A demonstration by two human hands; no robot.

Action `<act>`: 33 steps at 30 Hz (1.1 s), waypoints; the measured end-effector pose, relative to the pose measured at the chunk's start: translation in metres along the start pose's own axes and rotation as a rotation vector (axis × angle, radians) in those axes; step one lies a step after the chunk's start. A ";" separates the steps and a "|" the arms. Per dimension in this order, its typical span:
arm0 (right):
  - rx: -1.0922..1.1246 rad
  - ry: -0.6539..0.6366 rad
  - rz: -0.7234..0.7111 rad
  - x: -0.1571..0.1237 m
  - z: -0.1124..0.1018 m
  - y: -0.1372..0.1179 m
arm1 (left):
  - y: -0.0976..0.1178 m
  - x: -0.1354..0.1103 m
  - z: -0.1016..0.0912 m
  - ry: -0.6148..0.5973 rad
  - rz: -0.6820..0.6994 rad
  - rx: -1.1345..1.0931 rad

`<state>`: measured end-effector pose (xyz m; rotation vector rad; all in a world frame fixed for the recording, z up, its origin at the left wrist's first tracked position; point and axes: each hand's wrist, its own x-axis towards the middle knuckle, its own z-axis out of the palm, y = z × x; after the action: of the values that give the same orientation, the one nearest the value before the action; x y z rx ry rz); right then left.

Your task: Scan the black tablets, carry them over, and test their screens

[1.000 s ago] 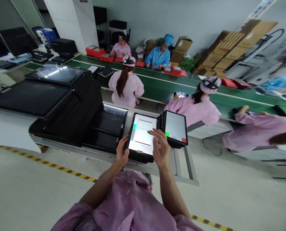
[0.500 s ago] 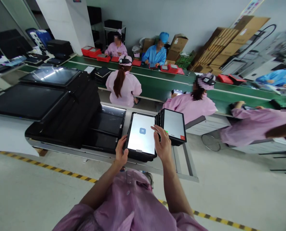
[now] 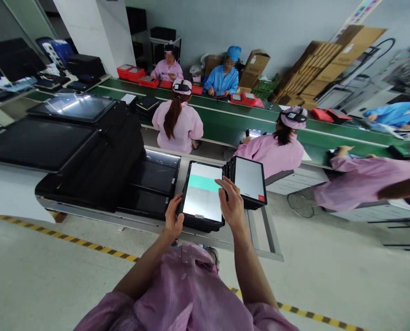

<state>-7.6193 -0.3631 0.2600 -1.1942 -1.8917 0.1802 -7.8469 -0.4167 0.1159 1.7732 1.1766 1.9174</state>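
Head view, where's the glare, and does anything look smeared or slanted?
Head view: light streaks glare off the upper dark screen at left; in that head view, the tablet at the left hand shines bright, the far-right person in blue looks smeared, and the white pillar slants, perhaps from lens distortion.

Tablet (image 3: pixel 200 202) partly behind right hand (image 3: pixel 233 209)
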 end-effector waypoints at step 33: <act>-0.052 -0.275 -0.241 -0.007 0.004 -0.030 | 0.002 0.099 0.002 -0.083 -0.709 -0.293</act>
<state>-7.6411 -0.3831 0.2686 -1.0038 -2.2750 0.1705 -7.8652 -0.3502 0.1864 1.0697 1.2020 1.4753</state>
